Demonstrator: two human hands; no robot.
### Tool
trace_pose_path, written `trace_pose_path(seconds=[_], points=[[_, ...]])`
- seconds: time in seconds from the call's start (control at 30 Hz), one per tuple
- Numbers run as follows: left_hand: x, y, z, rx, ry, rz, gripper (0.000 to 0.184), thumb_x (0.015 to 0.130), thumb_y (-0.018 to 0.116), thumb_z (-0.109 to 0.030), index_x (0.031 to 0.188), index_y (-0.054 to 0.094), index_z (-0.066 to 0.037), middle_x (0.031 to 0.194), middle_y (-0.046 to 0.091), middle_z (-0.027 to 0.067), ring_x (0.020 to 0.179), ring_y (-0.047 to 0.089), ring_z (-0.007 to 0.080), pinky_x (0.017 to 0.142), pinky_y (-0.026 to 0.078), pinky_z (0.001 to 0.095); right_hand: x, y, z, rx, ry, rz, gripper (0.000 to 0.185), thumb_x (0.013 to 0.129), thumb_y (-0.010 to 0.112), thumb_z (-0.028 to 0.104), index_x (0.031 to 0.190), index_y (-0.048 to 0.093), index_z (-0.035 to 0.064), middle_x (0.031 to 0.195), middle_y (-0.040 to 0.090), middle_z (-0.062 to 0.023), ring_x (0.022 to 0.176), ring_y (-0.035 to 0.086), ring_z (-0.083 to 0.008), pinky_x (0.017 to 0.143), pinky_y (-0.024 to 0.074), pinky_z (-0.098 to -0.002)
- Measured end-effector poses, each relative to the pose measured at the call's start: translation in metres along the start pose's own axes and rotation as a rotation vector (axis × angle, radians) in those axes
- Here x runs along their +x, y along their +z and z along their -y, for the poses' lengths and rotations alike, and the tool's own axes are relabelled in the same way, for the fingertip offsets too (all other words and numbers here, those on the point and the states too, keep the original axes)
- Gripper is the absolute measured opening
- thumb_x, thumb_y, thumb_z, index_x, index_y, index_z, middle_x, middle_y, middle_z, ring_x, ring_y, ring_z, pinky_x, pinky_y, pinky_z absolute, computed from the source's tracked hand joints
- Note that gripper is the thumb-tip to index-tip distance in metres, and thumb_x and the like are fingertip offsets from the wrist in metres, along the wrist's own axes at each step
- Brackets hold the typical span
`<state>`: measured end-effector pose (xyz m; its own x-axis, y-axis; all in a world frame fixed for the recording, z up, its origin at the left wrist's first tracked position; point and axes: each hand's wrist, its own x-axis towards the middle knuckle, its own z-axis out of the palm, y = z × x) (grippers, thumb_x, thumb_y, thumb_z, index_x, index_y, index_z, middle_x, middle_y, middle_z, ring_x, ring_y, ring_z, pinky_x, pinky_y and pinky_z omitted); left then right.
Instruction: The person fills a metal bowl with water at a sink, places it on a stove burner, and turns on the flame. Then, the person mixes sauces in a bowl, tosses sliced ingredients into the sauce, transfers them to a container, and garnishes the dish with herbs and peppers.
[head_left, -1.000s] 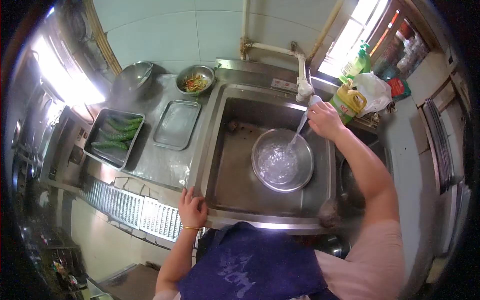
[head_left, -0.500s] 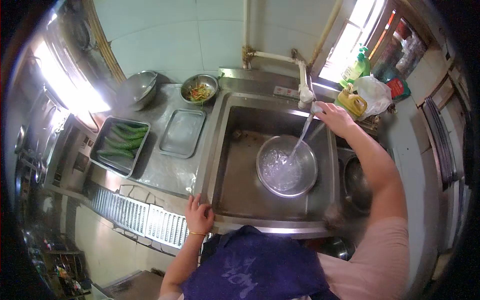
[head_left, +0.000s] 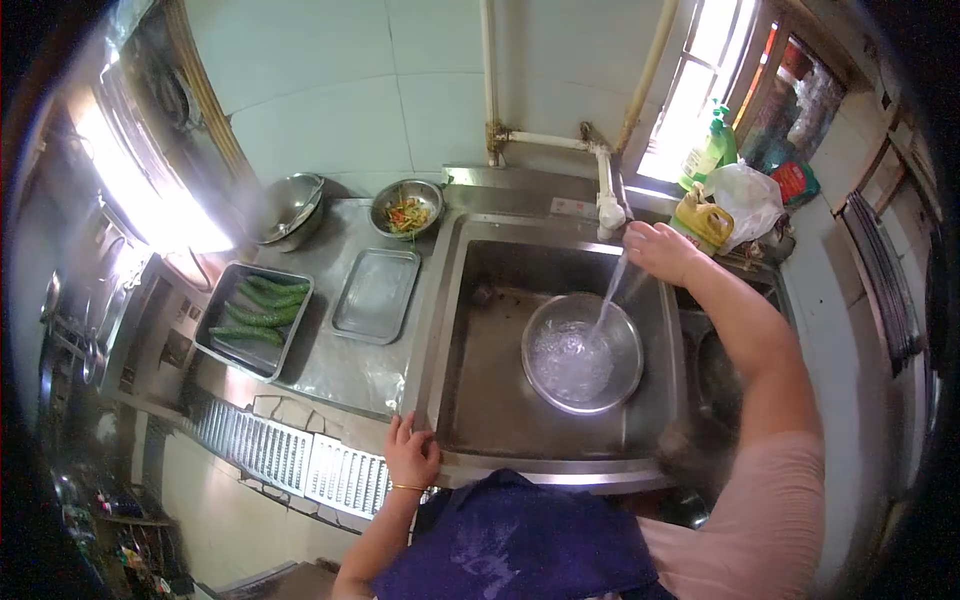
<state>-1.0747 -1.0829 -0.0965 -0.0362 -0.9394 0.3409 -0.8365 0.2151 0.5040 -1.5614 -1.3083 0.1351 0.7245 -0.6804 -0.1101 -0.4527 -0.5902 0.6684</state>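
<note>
A metal bowl [head_left: 583,353] stands in the sink [head_left: 490,395], and a stream of water runs into it from above. My right hand [head_left: 662,252] is closed at the tap's outlet, just below the white pipe [head_left: 609,210]; its fingers cover most of what they hold. At the sink's front left corner, my left hand [head_left: 412,452] rests on the metal edge with its fingers apart and nothing in it. Left of the sink lie a flat metal tray [head_left: 376,296] and a deeper tray [head_left: 285,357] with several green cucumbers [head_left: 262,317].
Behind the trays stand a small bowl of vegetable scraps [head_left: 407,209] and a larger metal bowl [head_left: 290,212]. A yellow jug [head_left: 703,222], a green pump bottle [head_left: 712,150] and a white plastic bag [head_left: 745,205] are at the back right.
The whole scene has shifted down and slightly right in view. Both hands keep their places at the tap and the sink edge, and water still runs into the bowl.
</note>
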Motion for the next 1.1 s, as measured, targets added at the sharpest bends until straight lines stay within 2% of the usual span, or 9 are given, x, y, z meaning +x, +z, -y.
trace_pose_path(seconds=[0.33, 0.47, 0.57, 0.67, 0.7, 0.83, 0.93, 0.97, 1.1], points=[[-0.001, 0.000, -0.002, 0.010, 0.004, -0.027, 0.012, 0.069, 0.070, -0.014, 0.080, 0.067, -0.012, 0.126, 0.055, 0.0156, 0.122, 0.044, 0.0440, 0.099, 0.039, 0.0493, 0.034, 0.009, -0.007, 0.274, 0.325, 0.245, 0.027, 0.087, 0.055, 0.032, 0.102, 0.060, 0.0093, 0.088, 0.064, -0.0100, 0.082, 0.065, -0.0306, 0.070, 0.0527, -0.0436], [0.003, 0.002, -0.012, 0.065, -0.039, -0.025, 0.029, 0.069, 0.067, -0.012, 0.098, 0.063, -0.011, 0.126, 0.054, 0.0160, 0.122, 0.043, 0.0436, 0.102, 0.035, 0.0510, 0.055, 0.024, 0.006, 0.515, 0.541, 0.290, 0.045, 0.085, 0.058, 0.045, 0.107, 0.056, 0.0055, 0.080, 0.065, -0.0114, 0.075, 0.066, -0.0287, 0.068, 0.0525, -0.0435], [0.016, 0.012, -0.043, 0.200, 0.008, -0.052, 0.058, 0.068, 0.065, -0.013, 0.124, 0.048, -0.007, 0.130, 0.049, 0.0166, 0.125, 0.040, 0.0411, 0.103, 0.028, 0.0533, 0.044, 0.045, 0.028, 0.691, 0.929, -0.188, 0.046, 0.083, 0.063, 0.043, 0.110, 0.054, 0.0058, 0.078, 0.064, -0.0107, 0.072, 0.065, -0.0298, 0.067, 0.0520, -0.0423], [0.043, 0.040, -0.097, -0.079, 0.086, 0.062, 0.063, 0.068, 0.066, -0.014, 0.127, 0.045, -0.003, 0.130, 0.049, 0.0181, 0.125, 0.041, 0.0399, 0.103, 0.028, 0.0533, 0.021, 0.107, 0.075, 1.037, 1.191, -0.495, 0.050, 0.080, 0.069, 0.038, 0.114, 0.050, 0.0063, 0.083, 0.065, -0.0098, 0.073, 0.065, -0.0317, 0.067, 0.0515, -0.0416], [0.054, 0.051, -0.109, -0.144, 0.099, 0.184, 0.069, 0.069, 0.068, -0.016, 0.130, 0.042, 0.000, 0.131, 0.048, 0.0200, 0.123, 0.043, 0.0398, 0.104, 0.029, 0.0527, 0.012, 0.146, 0.096, 1.203, 1.141, -0.425, 0.057, 0.078, 0.072, 0.032, 0.122, 0.047, 0.0055, 0.094, 0.065, -0.0123, 0.082, 0.064, -0.0308, 0.071, 0.0508, -0.0406], [0.045, 0.174, -0.107, -0.488, -0.452, 0.428, 0.070, 0.075, 0.071, -0.026, 0.131, 0.041, 0.003, 0.128, 0.049, 0.0189, 0.119, 0.047, 0.0343, 0.104, 0.033, 0.0480, -0.011, 0.269, 0.163, 0.869, 1.104, -0.111, 0.061, 0.080, 0.070, 0.025, 0.129, 0.042, 0.0018, 0.109, 0.060, -0.0189, 0.101, 0.060, -0.0350, 0.083, 0.0489, -0.0445], [0.075, 0.208, -0.121, -0.632, -1.063, 0.668, 0.066, 0.079, 0.070, -0.025, 0.130, 0.041, 0.003, 0.128, 0.051, 0.0186, 0.118, 0.050, 0.0286, 0.101, 0.038, 0.0440, -0.011, 0.297, 0.167, 1.147, 1.106, 0.531, 0.053, 0.081, 0.067, 0.022, 0.125, 0.044, 0.0010, 0.108, 0.061, -0.0206, 0.101, 0.059, -0.0391, 0.085, 0.0487, -0.0470], [0.088, 0.213, -0.127, -0.671, -1.290, 0.763, 0.064, 0.080, 0.070, -0.024, 0.130, 0.041, 0.003, 0.128, 0.052, 0.0189, 0.117, 0.051, 0.0268, 0.099, 0.040, 0.0428, -0.010, 0.303, 0.170, 1.171, 1.118, 0.526, 0.050, 0.081, 0.067, 0.022, 0.122, 0.046, 0.0011, 0.107, 0.061, -0.0211, 0.100, 0.060, -0.0397, 0.084, 0.0488, -0.0475], [0.089, 0.255, -0.100, -1.196, -1.545, 0.642, 0.039, 0.085, 0.063, -0.018, 0.118, 0.051, -0.001, 0.114, 0.060, 0.0150, 0.107, 0.058, 0.0254, 0.090, 0.047, 0.0379, -0.011, 0.317, 0.181, 1.172, 1.193, 0.476, 0.036, 0.082, 0.065, 0.022, 0.109, 0.051, 0.0022, 0.100, 0.062, -0.0224, 0.094, 0.061, -0.0409, 0.082, 0.0488, -0.0491]])
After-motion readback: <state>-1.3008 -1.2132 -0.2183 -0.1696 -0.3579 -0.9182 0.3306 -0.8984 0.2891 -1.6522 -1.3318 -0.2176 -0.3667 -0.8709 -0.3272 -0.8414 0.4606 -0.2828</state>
